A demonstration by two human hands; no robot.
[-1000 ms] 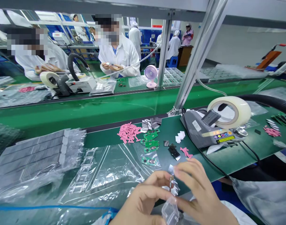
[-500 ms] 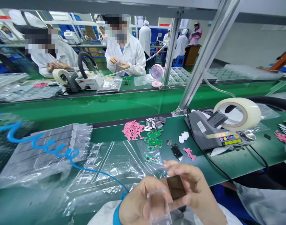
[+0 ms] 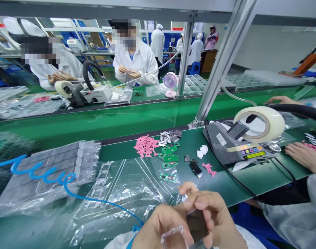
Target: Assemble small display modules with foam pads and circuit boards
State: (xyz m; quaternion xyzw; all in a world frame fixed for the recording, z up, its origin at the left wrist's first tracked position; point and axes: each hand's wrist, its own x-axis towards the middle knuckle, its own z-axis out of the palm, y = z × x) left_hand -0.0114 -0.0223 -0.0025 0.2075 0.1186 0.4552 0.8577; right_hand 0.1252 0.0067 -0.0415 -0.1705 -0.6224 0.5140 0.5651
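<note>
My left hand (image 3: pixel 155 224), with a blue band at its wrist, is closed on a small clear plastic frame (image 3: pixel 173 231) at the bottom of the view. My right hand (image 3: pixel 214 207) grips a dark, glossy square panel (image 3: pixel 197 225) between thumb and fingers. Both hands are close together, and the panel sits just right of the frame. Just beyond them lie green circuit boards (image 3: pixel 170 158), a few dark glossy pieces (image 3: pixel 195 168) and pink strips (image 3: pixel 209 169). The lower edges of the frame and panel are cut off or hidden.
Left lie bagged grey trays (image 3: pixel 59 166), a clear plastic sheet (image 3: pixel 121 183) and a coiled blue cord (image 3: pixel 49 176). A pink strip pile (image 3: pixel 146 145) lies behind the boards. Right stands a tape dispenser (image 3: pixel 225 141); beyond it is a co-worker's hand (image 3: pixel 304 155).
My hands have sunk slightly, with frame and panel still held; my right fingers have shifted around the panel. A co-worker's hands have come into view at the right.
</note>
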